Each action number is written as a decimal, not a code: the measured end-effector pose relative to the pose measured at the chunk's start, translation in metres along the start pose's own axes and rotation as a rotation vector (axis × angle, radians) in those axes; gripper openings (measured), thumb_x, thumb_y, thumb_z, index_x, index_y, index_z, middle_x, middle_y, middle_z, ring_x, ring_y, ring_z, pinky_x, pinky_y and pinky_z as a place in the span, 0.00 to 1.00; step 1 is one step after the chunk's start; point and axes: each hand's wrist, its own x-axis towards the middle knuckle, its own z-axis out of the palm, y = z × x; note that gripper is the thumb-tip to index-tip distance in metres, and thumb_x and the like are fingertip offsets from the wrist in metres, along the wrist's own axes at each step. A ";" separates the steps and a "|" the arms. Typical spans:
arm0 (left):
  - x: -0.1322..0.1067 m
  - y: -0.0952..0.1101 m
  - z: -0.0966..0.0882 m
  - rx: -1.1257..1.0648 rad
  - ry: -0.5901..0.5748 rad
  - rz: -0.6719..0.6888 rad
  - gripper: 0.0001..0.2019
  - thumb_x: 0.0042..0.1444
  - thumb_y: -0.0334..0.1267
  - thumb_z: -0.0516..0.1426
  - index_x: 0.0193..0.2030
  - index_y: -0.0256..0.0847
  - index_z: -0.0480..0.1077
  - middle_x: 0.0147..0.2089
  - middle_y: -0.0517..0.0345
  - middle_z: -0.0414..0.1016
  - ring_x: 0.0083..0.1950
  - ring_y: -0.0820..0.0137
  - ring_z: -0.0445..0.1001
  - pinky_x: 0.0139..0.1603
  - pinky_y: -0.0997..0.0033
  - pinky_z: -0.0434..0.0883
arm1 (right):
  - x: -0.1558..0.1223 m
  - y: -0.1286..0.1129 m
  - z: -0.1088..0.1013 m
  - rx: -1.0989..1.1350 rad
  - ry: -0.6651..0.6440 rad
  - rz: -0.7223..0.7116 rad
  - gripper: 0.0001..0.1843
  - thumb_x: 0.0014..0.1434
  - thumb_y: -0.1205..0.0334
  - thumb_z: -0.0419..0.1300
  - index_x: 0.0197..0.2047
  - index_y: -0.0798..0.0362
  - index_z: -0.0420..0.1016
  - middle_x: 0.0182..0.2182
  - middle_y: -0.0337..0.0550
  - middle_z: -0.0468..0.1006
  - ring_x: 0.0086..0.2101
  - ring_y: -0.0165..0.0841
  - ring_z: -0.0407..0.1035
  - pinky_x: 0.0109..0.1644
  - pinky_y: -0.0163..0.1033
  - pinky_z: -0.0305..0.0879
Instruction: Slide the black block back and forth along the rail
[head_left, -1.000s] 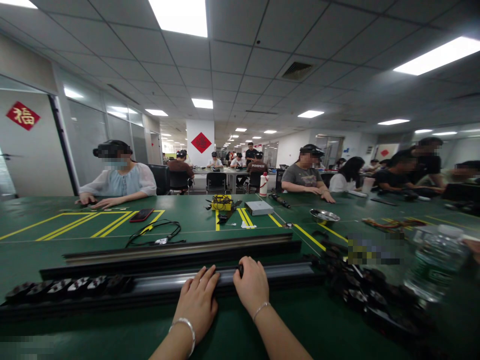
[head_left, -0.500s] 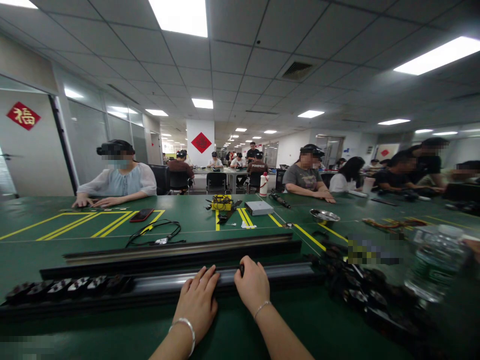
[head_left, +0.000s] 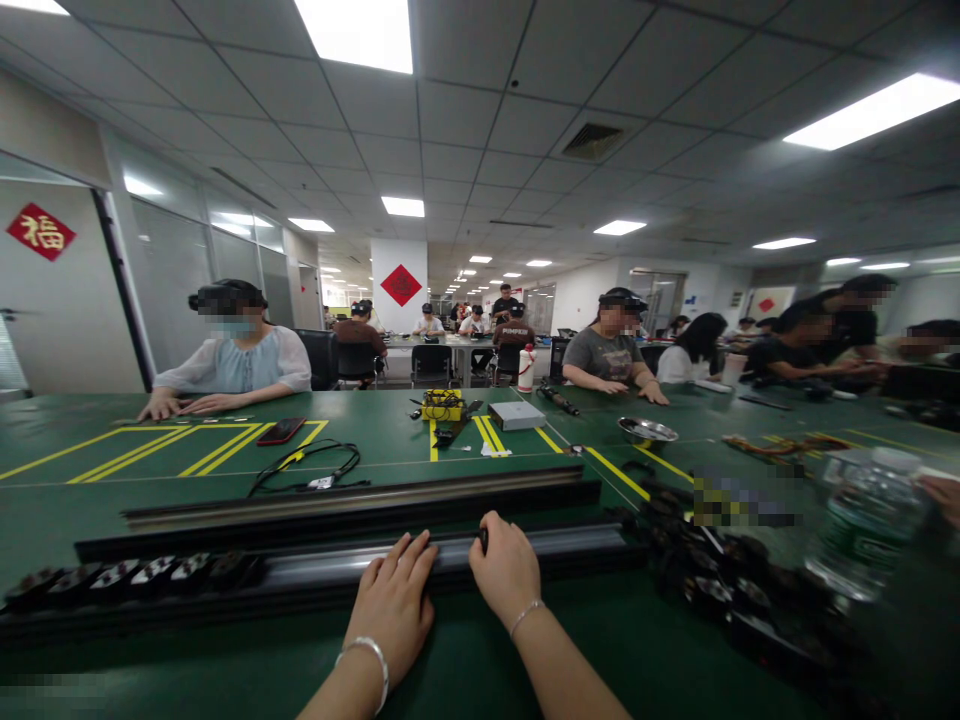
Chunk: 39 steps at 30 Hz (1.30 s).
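A long black and grey metal rail (head_left: 315, 565) lies across the green table (head_left: 465, 660) right in front of me. My left hand (head_left: 394, 605) rests flat on the rail with its fingers stretched out. Just to its right, my right hand (head_left: 506, 570) is curled over the rail, fingers closed on a small black part (head_left: 484, 540) that I cannot make out. Several small black and white pieces (head_left: 135, 575) sit in the rail's left end. A second dark rail (head_left: 352, 500) lies parallel behind it.
A pile of black parts (head_left: 720, 580) lies at the right, beside a clear water bottle (head_left: 862, 525). Farther back are a black cable (head_left: 307, 465), a red phone (head_left: 281, 431), a yellow tool set (head_left: 442, 405), a white box (head_left: 516, 414) and a metal bowl (head_left: 647, 431). Other people sit around the table.
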 end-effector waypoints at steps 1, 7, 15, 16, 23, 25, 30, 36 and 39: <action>0.000 0.000 0.000 -0.001 0.000 0.002 0.29 0.47 0.29 0.46 0.58 0.51 0.56 0.64 0.65 0.53 0.64 0.66 0.49 0.59 0.57 0.50 | 0.000 0.000 0.000 0.000 -0.001 -0.002 0.04 0.51 0.67 0.51 0.32 0.51 0.64 0.28 0.39 0.71 0.34 0.33 0.65 0.41 0.35 0.52; 0.000 0.000 0.002 0.008 0.005 -0.002 0.29 0.47 0.29 0.46 0.58 0.51 0.56 0.64 0.65 0.53 0.64 0.66 0.50 0.59 0.57 0.51 | 0.000 -0.001 -0.001 -0.006 -0.022 0.003 0.06 0.51 0.67 0.51 0.34 0.50 0.65 0.30 0.39 0.72 0.34 0.32 0.64 0.40 0.35 0.52; -0.001 -0.001 0.002 0.011 0.017 0.006 0.29 0.47 0.29 0.46 0.57 0.52 0.57 0.64 0.66 0.53 0.64 0.67 0.50 0.59 0.58 0.51 | 0.001 -0.001 -0.001 -0.009 -0.027 0.014 0.06 0.50 0.67 0.51 0.34 0.50 0.65 0.31 0.39 0.72 0.35 0.33 0.65 0.40 0.35 0.53; -0.001 -0.001 0.002 0.011 0.017 0.004 0.29 0.47 0.29 0.46 0.57 0.52 0.57 0.64 0.66 0.53 0.64 0.67 0.50 0.59 0.58 0.51 | 0.001 -0.001 -0.001 -0.012 -0.030 0.017 0.06 0.50 0.67 0.51 0.34 0.50 0.65 0.31 0.39 0.72 0.35 0.33 0.65 0.40 0.35 0.53; -0.001 0.000 0.001 0.009 0.013 0.004 0.29 0.47 0.29 0.45 0.57 0.52 0.56 0.64 0.66 0.53 0.64 0.67 0.49 0.59 0.58 0.51 | 0.002 0.000 0.001 -0.023 -0.055 0.045 0.06 0.50 0.67 0.51 0.34 0.50 0.64 0.31 0.40 0.73 0.35 0.33 0.65 0.39 0.35 0.54; -0.001 0.000 0.001 0.008 0.011 0.005 0.29 0.47 0.29 0.46 0.58 0.51 0.56 0.64 0.65 0.53 0.64 0.66 0.49 0.59 0.58 0.51 | 0.002 0.000 0.001 -0.019 -0.056 0.055 0.06 0.51 0.67 0.51 0.34 0.50 0.64 0.32 0.40 0.73 0.35 0.33 0.65 0.38 0.34 0.54; -0.001 0.000 -0.001 0.006 0.004 0.000 0.28 0.48 0.30 0.45 0.57 0.51 0.57 0.64 0.65 0.53 0.64 0.66 0.50 0.59 0.57 0.51 | 0.000 0.001 0.000 -0.007 -0.007 0.069 0.07 0.50 0.65 0.51 0.34 0.51 0.66 0.32 0.41 0.74 0.38 0.34 0.66 0.48 0.38 0.52; -0.001 0.001 -0.001 0.005 -0.009 -0.007 0.28 0.47 0.29 0.46 0.58 0.51 0.56 0.64 0.64 0.53 0.64 0.66 0.49 0.60 0.58 0.50 | -0.003 0.008 0.000 -0.063 0.104 0.163 0.10 0.48 0.58 0.55 0.33 0.54 0.67 0.39 0.51 0.73 0.51 0.42 0.58 0.56 0.45 0.44; -0.001 0.001 -0.002 0.001 -0.013 -0.005 0.28 0.47 0.30 0.46 0.58 0.51 0.56 0.64 0.65 0.53 0.64 0.67 0.49 0.59 0.58 0.51 | -0.003 0.009 -0.001 -0.068 0.091 0.163 0.08 0.48 0.57 0.55 0.30 0.53 0.66 0.36 0.50 0.73 0.47 0.41 0.62 0.54 0.44 0.47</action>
